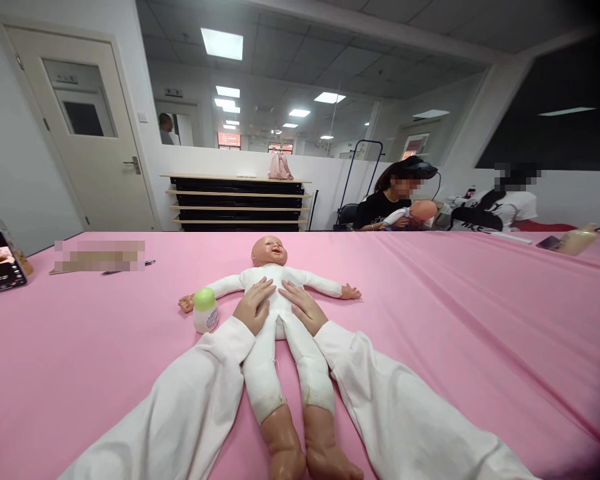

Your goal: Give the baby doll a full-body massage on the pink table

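A baby doll point(280, 325) with a white cloth body lies on its back on the pink tablecloth point(130, 373), head away from me and feet toward me. My left hand point(254, 305) rests flat on the doll's belly at its left side in the picture, fingers stretched out. Mirroring it, my right hand point(304, 307) lies on the other side of the belly, fingers also extended. The fingertips of both hands point toward the doll's chest and stay a little apart. Close to my left wrist stands a small bottle with a green cap point(205, 311), beside the doll's arm.
At the left edge a phone point(0, 262) leans against a jar. A blurred flat item point(100, 257) and a pen point(129, 268) lie farther back. On the right rests a beige bottle point(577, 240). Beyond the table a person point(393, 193) holds another doll; a second person point(513, 200) sits nearby.
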`<action>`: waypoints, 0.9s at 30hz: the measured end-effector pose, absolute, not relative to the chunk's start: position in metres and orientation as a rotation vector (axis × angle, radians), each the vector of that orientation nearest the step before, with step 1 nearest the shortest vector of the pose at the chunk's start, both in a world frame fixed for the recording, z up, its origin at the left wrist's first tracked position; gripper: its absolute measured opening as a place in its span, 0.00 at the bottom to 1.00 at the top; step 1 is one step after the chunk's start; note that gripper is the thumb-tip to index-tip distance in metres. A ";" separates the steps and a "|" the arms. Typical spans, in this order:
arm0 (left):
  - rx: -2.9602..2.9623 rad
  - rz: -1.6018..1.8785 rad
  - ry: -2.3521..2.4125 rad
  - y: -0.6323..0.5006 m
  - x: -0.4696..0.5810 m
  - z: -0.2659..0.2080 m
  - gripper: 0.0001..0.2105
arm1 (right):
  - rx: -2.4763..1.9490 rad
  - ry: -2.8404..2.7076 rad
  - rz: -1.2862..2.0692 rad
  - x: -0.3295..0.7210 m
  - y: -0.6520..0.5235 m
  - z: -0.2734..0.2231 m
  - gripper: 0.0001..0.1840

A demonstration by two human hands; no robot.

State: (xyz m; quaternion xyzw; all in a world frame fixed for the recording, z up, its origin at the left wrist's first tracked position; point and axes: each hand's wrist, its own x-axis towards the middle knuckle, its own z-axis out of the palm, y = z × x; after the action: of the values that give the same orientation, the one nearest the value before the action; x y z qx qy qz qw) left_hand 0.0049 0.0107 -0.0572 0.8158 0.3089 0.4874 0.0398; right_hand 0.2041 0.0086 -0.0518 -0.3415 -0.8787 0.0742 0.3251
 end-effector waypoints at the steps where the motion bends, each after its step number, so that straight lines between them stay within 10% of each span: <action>1: 2.514 1.411 0.951 0.010 0.005 -0.056 0.20 | -0.904 -2.312 0.199 0.204 0.009 -0.052 0.27; 9: 2.453 1.016 1.228 0.012 0.006 -0.054 0.21 | -0.986 -2.303 0.170 0.203 0.010 -0.052 0.28; 27: 2.631 1.631 0.929 0.010 0.006 -0.061 0.12 | -0.667 -2.061 0.049 0.194 0.003 -0.049 0.13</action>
State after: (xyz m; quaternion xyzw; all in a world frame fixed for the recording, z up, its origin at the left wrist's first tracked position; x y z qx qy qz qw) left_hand 0.0061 0.0103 -0.0613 0.8133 0.2870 0.5042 -0.0450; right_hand 0.1936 0.0027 -0.0488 -0.2721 -0.8403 0.0201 0.4684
